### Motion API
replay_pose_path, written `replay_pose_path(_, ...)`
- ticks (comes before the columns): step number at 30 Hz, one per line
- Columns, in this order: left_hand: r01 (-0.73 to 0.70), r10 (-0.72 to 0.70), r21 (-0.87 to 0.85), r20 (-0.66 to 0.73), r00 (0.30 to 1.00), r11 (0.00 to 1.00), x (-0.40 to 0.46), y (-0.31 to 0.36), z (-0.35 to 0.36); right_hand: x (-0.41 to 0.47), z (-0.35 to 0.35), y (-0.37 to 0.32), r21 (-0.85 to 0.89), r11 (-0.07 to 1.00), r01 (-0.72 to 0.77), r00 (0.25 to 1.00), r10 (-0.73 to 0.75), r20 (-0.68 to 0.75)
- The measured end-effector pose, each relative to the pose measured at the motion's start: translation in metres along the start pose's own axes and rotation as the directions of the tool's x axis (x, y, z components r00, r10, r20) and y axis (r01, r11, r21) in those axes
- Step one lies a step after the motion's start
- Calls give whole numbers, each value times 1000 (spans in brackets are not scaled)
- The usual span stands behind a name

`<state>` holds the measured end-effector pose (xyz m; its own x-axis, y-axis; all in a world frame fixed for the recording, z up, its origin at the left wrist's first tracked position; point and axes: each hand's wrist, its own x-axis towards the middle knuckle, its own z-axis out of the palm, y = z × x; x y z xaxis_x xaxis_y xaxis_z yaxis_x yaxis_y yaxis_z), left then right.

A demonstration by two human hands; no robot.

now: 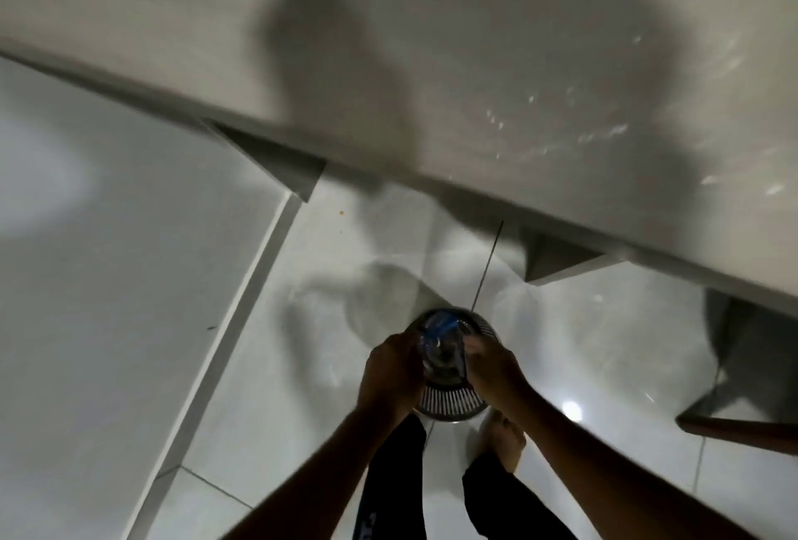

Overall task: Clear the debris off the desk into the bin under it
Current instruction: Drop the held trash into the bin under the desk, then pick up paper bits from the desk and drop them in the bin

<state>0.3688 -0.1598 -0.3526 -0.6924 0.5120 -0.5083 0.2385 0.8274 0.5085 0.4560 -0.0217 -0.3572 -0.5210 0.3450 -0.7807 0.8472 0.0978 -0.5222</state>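
Observation:
A dark slatted bin [449, 403] stands on the white tiled floor, in front of the desk and just ahead of my feet. A crushed clear plastic bottle [438, 343] with a blue label lies inside it. My left hand [391, 373] is wrapped around the bin's left rim, and my right hand [492, 371] around its right rim, fingers next to the bottle. The white desk top [432, 64] runs across the upper frame, with small shiny specks [604, 133] scattered on its right part. The view is motion-blurred.
The desk's front edge [561, 215] cuts diagonally above the bin, with grey brackets [557, 258] beneath it. A white panel [108, 280] fills the left. A brown wooden bar [742, 429] sticks in at lower right. My bare foot [507, 442] is just behind the bin.

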Motion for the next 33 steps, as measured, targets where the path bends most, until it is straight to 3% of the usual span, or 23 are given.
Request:
replay_pose_path(3,-200,160,-111,-296,942,973,-58,30,-78,-78,-30,-53,-137,973,183,980,-193,-58)
replay_pose_path(6,-377,288,-64,-531,797,924,-92,60,-161,-156,-56,-115,-251,899,359,925,-379,-34)
replay_pose_path(8,-415,292,-43,-645,706,909,-96,89,-223,-202,-82,-164,-245,861,445,882,-469,-48)
replay_pose_path(11,-465,388,117,-744,544,878,-75,138,-301,-234,-130,-241,-198,743,640,735,-666,-124)
replay_pose_path(13,-491,471,214,-733,491,844,-47,175,-346,-233,-166,-289,-301,635,712,579,-773,-259)
replay_pose_path(15,-480,518,275,-693,502,833,-15,209,-374,-212,-198,-331,-405,602,688,489,-797,-355)
replay_pose_path(17,-457,545,319,-639,543,830,21,239,-391,-181,-232,-374,-498,606,620,452,-795,-405)
replay_pose_path(20,-473,609,393,-391,690,788,79,271,-401,-130,-279,-431,-536,674,508,513,-737,-441)
replay_pose_path(23,-467,596,490,-142,791,736,137,296,-401,-80,-313,-475,-623,658,423,526,-738,-422)
replay_pose_path(26,-489,595,531,-34,803,692,174,309,-395,-34,-336,-501,-745,595,301,632,-710,-311)
replay_pose_path(29,-542,667,701,127,734,464,194,294,-387,7,-350,-504,-899,381,214,740,-664,-105)
replay_pose_path(31,-542,681,718,128,721,438,202,285,-387,21,-350,-497,-945,245,215,773,-634,11)
replay_pose_path(33,-512,681,694,42,731,507,208,279,-390,24,-349,-492,-969,203,140,762,-647,-25)
